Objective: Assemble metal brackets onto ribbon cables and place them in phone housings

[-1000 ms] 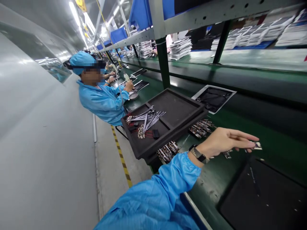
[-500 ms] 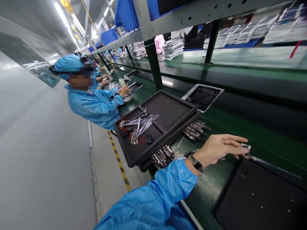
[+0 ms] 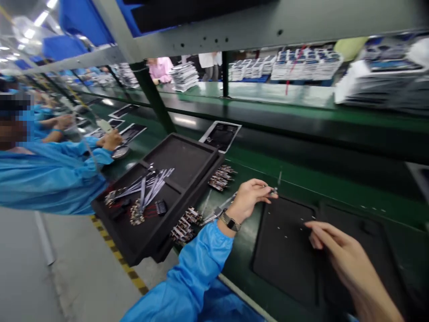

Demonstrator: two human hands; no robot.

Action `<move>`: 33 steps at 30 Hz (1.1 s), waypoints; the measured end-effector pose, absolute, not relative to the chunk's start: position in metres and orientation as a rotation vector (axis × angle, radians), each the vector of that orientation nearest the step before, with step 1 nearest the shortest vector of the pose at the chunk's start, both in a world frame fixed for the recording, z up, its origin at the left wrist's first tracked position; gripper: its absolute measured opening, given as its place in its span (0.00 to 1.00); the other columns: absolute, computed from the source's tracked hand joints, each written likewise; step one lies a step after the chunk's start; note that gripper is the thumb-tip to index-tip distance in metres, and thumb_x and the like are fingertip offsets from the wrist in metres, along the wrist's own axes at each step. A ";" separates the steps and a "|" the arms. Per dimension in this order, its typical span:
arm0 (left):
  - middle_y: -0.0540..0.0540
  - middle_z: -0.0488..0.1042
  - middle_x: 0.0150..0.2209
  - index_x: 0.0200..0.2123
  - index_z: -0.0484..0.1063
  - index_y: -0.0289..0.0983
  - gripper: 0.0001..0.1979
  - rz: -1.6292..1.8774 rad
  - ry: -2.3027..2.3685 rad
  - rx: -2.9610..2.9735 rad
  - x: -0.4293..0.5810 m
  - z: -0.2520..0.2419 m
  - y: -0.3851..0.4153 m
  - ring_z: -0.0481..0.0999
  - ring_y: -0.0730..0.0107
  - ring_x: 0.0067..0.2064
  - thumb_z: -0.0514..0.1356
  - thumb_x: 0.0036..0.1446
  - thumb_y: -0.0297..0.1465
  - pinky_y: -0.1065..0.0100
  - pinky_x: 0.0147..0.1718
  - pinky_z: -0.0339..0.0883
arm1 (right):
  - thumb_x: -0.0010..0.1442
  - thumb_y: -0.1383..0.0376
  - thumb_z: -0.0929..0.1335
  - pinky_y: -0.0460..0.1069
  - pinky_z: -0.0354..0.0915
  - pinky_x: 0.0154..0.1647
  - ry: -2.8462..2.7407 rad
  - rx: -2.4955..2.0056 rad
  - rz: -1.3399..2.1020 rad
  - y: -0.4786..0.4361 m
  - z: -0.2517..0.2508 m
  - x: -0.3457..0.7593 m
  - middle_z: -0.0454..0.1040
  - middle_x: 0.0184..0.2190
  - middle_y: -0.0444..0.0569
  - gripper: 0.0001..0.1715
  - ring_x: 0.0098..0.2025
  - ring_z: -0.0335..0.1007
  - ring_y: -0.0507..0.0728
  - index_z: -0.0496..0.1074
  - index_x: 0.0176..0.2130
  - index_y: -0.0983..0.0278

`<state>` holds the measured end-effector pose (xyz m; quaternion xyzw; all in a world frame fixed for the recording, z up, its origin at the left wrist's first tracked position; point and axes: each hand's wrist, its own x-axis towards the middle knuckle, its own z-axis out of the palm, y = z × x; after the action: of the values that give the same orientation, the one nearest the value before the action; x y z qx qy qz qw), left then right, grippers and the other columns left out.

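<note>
My left hand, in a blue sleeve with a wristwatch, pinches a small electronic part at the far left corner of a black mat on the green bench. My right hand hovers over the mat's right side, fingers loosely stretched toward the left, holding nothing that I can see. Small circuit boards lie in rows just left of my left hand, and another row of circuit boards lies nearer the bench edge.
A black compartment tray holds flat ribbon cables and small parts. A framed panel lies on the conveyor behind it. A co-worker in blue works at the left. Stacks of panels fill the far shelf.
The view swung right. My left hand drew the small part back to the mat's corner and closed into a pinch. My right hand came into view over the mat.
</note>
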<state>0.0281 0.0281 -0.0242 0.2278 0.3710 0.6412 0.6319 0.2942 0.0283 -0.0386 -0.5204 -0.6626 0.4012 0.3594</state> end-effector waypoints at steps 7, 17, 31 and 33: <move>0.47 0.79 0.32 0.38 0.72 0.34 0.20 1.457 0.929 0.604 0.038 -0.023 0.016 0.81 0.70 0.34 0.76 0.46 0.33 0.73 0.29 0.68 | 0.62 0.50 0.74 0.49 0.64 0.29 -1.715 -1.250 1.238 0.016 -0.008 0.252 0.81 0.33 0.51 0.19 0.30 0.71 0.57 0.84 0.39 0.63; 0.48 0.78 0.30 0.37 0.75 0.34 0.16 1.453 0.893 0.678 0.041 -0.018 0.008 0.78 0.72 0.31 0.75 0.48 0.32 0.72 0.29 0.69 | 0.64 0.56 0.70 0.48 0.49 0.25 -1.912 -1.098 1.206 0.027 0.006 0.224 0.71 0.23 0.45 0.18 0.23 0.53 0.50 0.84 0.36 0.67; 0.48 0.78 0.28 0.35 0.75 0.34 0.15 1.433 0.909 0.674 0.047 -0.017 0.004 0.78 0.72 0.30 0.76 0.48 0.30 0.72 0.28 0.71 | 0.65 0.65 0.70 0.47 0.55 0.27 -2.060 -1.061 0.882 0.030 0.007 0.226 0.76 0.25 0.45 0.12 0.24 0.58 0.50 0.85 0.35 0.65; 0.48 0.78 0.28 0.34 0.75 0.34 0.16 1.430 0.920 0.665 0.046 -0.017 0.004 0.78 0.72 0.30 0.76 0.47 0.31 0.71 0.28 0.71 | 0.65 0.65 0.70 0.47 0.55 0.27 -2.060 -1.044 0.850 0.030 0.008 0.225 0.77 0.25 0.45 0.12 0.24 0.59 0.50 0.85 0.35 0.65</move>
<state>0.0463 0.0044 -0.0167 0.2882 0.3986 0.6197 0.6116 0.2246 0.0304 0.0080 -0.3997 -0.7892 0.3255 0.3338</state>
